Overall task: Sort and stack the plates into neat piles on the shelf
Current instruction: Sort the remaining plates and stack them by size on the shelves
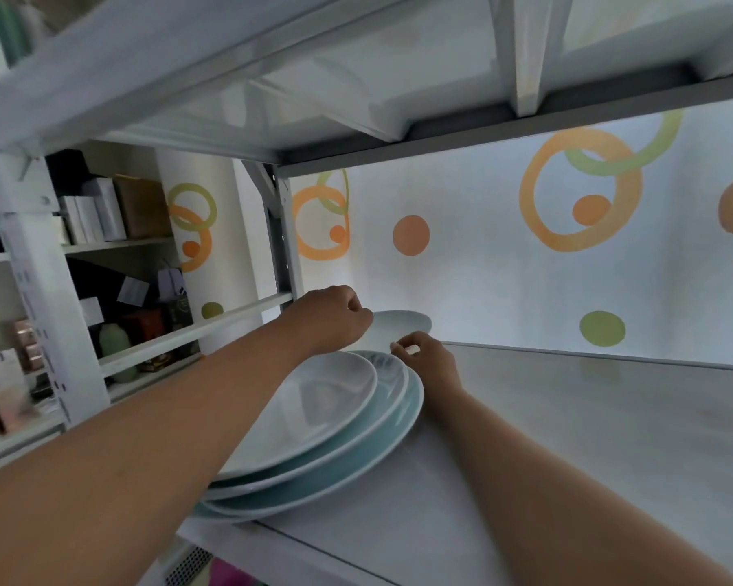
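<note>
A loose pile of three plates (331, 420) lies on the grey shelf (568, 437), a white one on top of two pale blue ones, each slid a little off the one below. Behind it, near the wall, a smaller white plate (403, 321) is held up off the shelf. My left hand (335, 317) grips its left edge, fingers curled over the rim. My right hand (428, 357) pinches the far rim of the pile, thumb and fingers closed on the edge of the plates. My left forearm crosses over the pile and hides its left part.
The shelf above (356, 78) hangs low over the hands. A white upright post (35, 289) and a crossbar (195, 327) stand at the left, with boxes and bottles (102, 213) on the shelves beyond. The wall behind carries orange and green circles.
</note>
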